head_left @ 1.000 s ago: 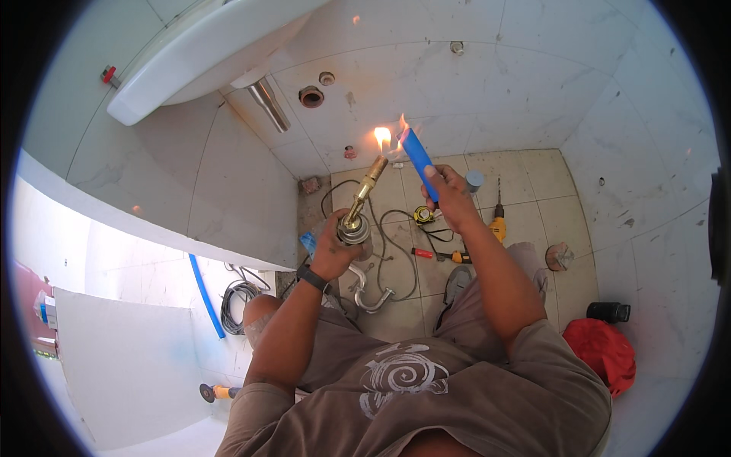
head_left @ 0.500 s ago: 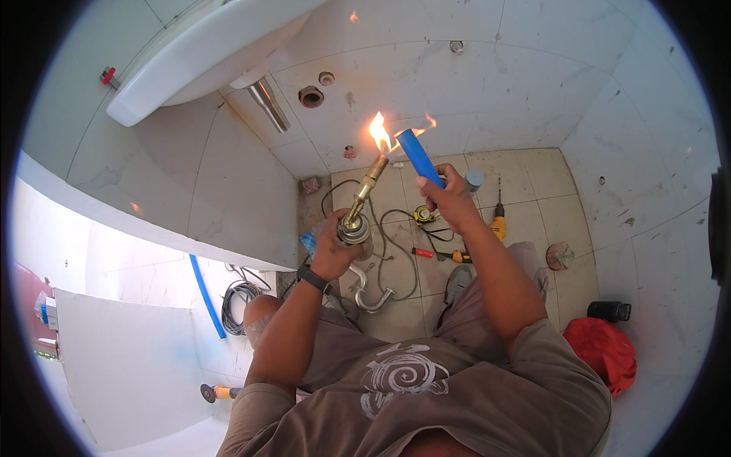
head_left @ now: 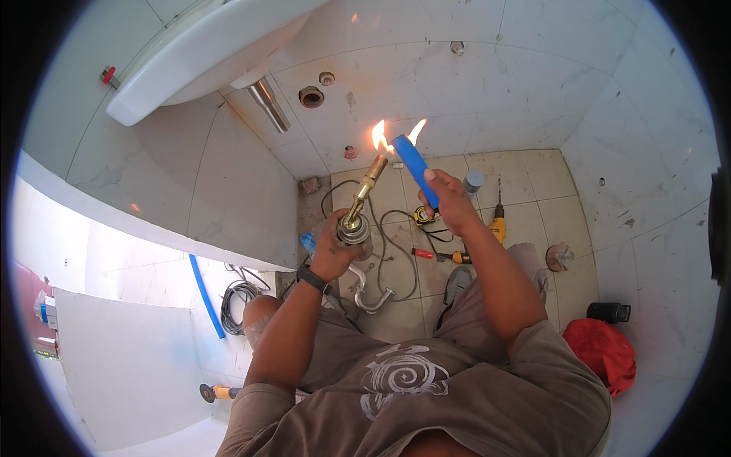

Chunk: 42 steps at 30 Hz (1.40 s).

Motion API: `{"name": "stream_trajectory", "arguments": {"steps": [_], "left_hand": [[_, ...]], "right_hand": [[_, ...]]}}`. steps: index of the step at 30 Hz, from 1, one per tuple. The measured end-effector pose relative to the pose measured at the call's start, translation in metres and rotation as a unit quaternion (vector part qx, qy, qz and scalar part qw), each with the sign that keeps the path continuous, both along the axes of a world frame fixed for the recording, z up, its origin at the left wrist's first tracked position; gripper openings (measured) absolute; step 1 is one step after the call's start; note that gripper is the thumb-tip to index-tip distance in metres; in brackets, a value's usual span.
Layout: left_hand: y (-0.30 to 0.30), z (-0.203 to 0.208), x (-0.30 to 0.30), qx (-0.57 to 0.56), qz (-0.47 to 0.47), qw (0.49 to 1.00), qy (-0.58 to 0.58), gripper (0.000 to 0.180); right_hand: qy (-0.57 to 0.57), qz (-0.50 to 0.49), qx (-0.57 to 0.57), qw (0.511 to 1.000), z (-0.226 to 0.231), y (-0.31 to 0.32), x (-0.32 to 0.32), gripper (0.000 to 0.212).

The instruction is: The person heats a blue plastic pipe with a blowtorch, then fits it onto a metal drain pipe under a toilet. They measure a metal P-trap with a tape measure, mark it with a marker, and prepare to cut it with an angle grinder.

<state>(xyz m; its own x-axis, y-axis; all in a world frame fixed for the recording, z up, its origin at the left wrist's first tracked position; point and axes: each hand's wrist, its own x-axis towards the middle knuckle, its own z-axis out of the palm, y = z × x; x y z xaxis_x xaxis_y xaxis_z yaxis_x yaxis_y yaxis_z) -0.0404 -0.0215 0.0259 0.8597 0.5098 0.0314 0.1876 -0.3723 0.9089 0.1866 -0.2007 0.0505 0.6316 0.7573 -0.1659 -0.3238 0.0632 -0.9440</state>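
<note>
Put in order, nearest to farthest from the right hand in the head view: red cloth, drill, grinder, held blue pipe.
1. Held blue pipe: in the right hand.
2. Drill: to its right.
3. Red cloth: lower right.
4. Grinder: lower left.

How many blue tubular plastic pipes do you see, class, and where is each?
2: one blue tubular plastic pipe is in the bare right hand; the second pipe is at left, beside the dark coiled cable. Others may be hidden.
</note>
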Motion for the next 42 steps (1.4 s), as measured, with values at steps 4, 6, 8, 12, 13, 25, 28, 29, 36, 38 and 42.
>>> {"name": "stream_trajectory", "arguments": {"steps": [4,6,8,12,13,25,28,29,36,38,42], "left_hand": [[-0.001,0.002,0.0,-0.006,0.006,1.0,0.009,0.075],[-0.002,0.004,0.0,0.002,0.007,1.0,0.013,0.075],[-0.002,0.005,-0.001,-0.021,0.003,1.0,0.01,0.075],[-0.002,0.002,-0.001,-0.03,0.01,0.999,0.007,0.074],[-0.001,0.001,0.0,-0.031,0.004,1.0,0.001,0.074],[0.001,-0.003,-0.001,-0.02,0.01,1.0,0.013,0.075],[0.001,-0.003,0.0,-0.005,0.009,1.0,0.01,0.075],[0.002,-0.004,-0.001,-0.01,0.009,1.0,0.013,0.075],[0.007,-0.014,-0.001,0.026,0.002,1.0,0.015,0.083],[0.008,-0.016,-0.001,0.026,-0.005,1.0,0.009,0.083],[0.007,-0.015,-0.001,0.069,0.002,0.998,0.002,0.082]], "right_hand": [[-0.128,-0.038,-0.07,0.988,-0.001,0.002,-0.004,0.042],[-0.112,-0.052,-0.046,0.991,-0.001,0.003,-0.004,0.042],[-0.046,-0.051,-0.034,0.997,-0.001,0.003,-0.003,0.046],[-0.044,-0.077,-0.042,0.995,-0.001,0.003,-0.003,0.044],[-0.082,-0.085,-0.068,0.991,-0.001,0.004,-0.003,0.045],[-0.143,-0.04,-0.078,0.986,-0.003,0.003,-0.006,0.041],[-0.086,-0.036,-0.037,0.995,-0.005,0.006,-0.005,0.043],[-0.044,-0.026,-0.013,0.999,-0.004,0.006,-0.004,0.044],[-0.171,-0.022,-0.095,0.98,-0.002,0.005,-0.007,0.042],[-0.146,-0.034,-0.11,0.983,-0.002,0.005,-0.008,0.042],[-0.04,-0.014,-0.017,0.999,0.0,0.007,-0.006,0.045]]}}
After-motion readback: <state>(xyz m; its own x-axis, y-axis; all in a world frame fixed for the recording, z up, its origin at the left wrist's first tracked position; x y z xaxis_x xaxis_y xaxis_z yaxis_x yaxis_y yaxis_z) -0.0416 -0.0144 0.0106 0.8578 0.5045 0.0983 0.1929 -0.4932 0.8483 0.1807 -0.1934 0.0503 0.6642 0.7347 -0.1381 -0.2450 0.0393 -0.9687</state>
